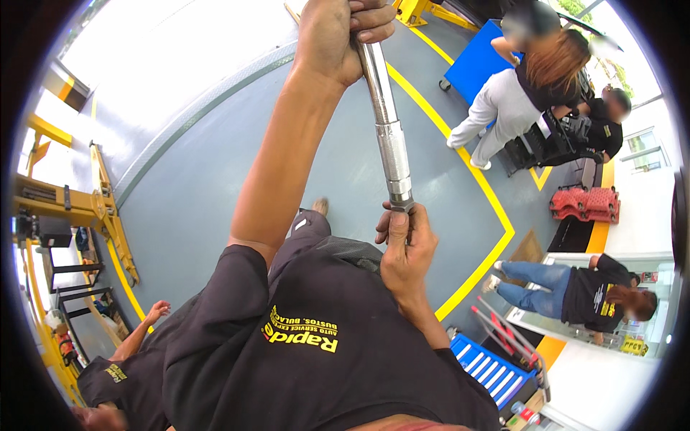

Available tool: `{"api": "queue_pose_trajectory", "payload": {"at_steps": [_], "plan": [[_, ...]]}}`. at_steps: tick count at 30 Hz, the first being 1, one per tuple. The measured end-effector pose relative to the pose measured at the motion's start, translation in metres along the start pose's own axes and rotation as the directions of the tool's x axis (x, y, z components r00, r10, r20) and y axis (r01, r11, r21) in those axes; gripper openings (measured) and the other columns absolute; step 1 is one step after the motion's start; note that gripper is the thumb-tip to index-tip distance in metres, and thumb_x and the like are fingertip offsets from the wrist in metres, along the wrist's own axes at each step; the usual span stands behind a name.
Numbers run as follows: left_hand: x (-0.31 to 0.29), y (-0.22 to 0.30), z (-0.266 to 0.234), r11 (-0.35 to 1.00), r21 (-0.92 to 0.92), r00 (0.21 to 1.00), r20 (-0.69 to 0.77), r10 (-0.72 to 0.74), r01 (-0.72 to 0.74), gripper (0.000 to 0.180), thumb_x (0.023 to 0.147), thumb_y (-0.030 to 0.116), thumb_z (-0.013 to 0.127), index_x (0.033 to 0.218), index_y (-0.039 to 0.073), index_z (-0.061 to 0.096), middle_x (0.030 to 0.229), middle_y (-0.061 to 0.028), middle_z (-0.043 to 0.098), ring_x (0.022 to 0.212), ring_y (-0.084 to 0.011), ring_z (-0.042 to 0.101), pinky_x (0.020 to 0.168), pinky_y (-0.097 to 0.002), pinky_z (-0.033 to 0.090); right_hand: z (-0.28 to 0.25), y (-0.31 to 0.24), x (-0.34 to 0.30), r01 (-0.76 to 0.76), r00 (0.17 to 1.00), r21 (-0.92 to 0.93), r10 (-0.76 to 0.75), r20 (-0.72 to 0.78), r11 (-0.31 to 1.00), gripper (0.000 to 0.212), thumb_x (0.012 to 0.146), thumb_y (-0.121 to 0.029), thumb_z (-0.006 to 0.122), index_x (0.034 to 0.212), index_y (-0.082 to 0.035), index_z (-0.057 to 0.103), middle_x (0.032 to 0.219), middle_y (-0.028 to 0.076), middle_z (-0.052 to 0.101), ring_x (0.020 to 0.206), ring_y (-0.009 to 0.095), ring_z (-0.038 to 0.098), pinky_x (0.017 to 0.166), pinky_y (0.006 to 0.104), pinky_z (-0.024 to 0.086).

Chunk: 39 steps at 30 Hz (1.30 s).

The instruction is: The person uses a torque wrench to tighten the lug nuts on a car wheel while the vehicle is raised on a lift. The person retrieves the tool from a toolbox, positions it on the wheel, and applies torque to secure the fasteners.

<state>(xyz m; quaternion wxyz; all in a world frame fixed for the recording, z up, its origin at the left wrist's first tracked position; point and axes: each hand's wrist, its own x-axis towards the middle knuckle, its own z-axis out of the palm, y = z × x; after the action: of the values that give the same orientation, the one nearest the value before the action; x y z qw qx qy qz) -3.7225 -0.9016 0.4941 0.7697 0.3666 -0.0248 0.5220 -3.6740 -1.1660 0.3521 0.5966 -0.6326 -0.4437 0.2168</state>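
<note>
A long chrome torque wrench (392, 144) with a knurled handle slants across the space in front of my chest. My left hand (336, 39), raised at the top of the view, wraps round its upper shaft; the wrench's far end is hidden behind the fingers or out of view. Lower down, my right hand (407, 251) pinches the dark knob (401, 206) at the handle's bottom end between thumb and fingers. Both forearms reach up from my black shirt.
A co-worker (118, 377) is close on my left, near a yellow vehicle lift (65, 197). Several people gather by a blue cart (474, 68) at the far right. Red creepers (586, 205) and a blue drawer cabinet (489, 366) stand to the right; another person (575, 291) is by the doorway.
</note>
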Motion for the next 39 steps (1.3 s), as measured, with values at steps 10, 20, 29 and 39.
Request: {"api": "queue_pose_trajectory", "payload": {"at_steps": [10, 20, 29, 39], "plan": [[0.289, -0.133, -0.083, 0.986, -0.143, 0.996, 0.059, -0.074, 0.082, 0.043, 0.111, 0.052, 0.048, 0.093, 0.014, 0.05, 0.064, 0.0075, 0.031, 0.045, -0.0024, 0.027, 0.037, -0.0194, 0.025, -0.026, 0.091, 0.3, 0.155, 0.983, -0.092, -0.163, -0.086, 0.984, 0.027, 0.106, -0.023, 0.061, 0.11, 0.004, 0.064, 0.077, 0.007, 0.067, 0.065, 0.013, 0.063, 0.062, 0.0294, 0.05], [0.495, -0.314, -0.094, 0.972, 0.01, 0.963, -0.137, -0.231, 0.235, 0.05, 0.111, 0.059, 0.042, 0.086, 0.016, 0.049, 0.061, 0.007, 0.03, 0.043, -0.0041, 0.024, 0.037, -0.0213, 0.02, -0.083, 0.124, 0.597, -0.08, 0.996, -0.519, 0.052, -0.069, 0.851, 0.041, 0.104, -0.034, 0.064, 0.12, 0.003, 0.055, 0.079, 0.024, 0.07, 0.071, 0.044, 0.07, 0.066, 0.049, 0.055], [0.674, -0.446, -0.095, 0.93, 0.025, 0.911, 0.194, -0.364, 0.366, 0.06, 0.101, 0.073, 0.043, 0.079, 0.018, 0.038, 0.057, 0.0092, 0.023, 0.041, -0.0014, 0.015, 0.033, -0.0197, 0.015, -0.193, 0.226, 0.821, -0.362, 0.871, 0.252, 0.229, 0.435, 0.897, 0.029, 0.106, -0.033, 0.065, 0.101, -0.005, 0.056, 0.063, -0.001, 0.049, 0.053, 0.009, 0.048, 0.049, 0.0286, 0.042], [0.838, -0.537, -0.124, 0.839, -0.404, 0.893, 0.408, -0.191, 0.364, 0.044, 0.113, 0.045, 0.045, 0.083, 0.014, 0.037, 0.053, 0.0064, 0.029, 0.035, -0.001, 0.024, 0.027, -0.0182, 0.023, -0.273, 0.321, 0.967, -0.645, 0.64, 0.639, -0.161, 0.752, 0.42, 0.052, 0.107, -0.049, 0.056, 0.123, 0.0, 0.059, 0.08, 0.007, 0.063, 0.062, 0.013, 0.061, 0.057, 0.0264, 0.049]]}}
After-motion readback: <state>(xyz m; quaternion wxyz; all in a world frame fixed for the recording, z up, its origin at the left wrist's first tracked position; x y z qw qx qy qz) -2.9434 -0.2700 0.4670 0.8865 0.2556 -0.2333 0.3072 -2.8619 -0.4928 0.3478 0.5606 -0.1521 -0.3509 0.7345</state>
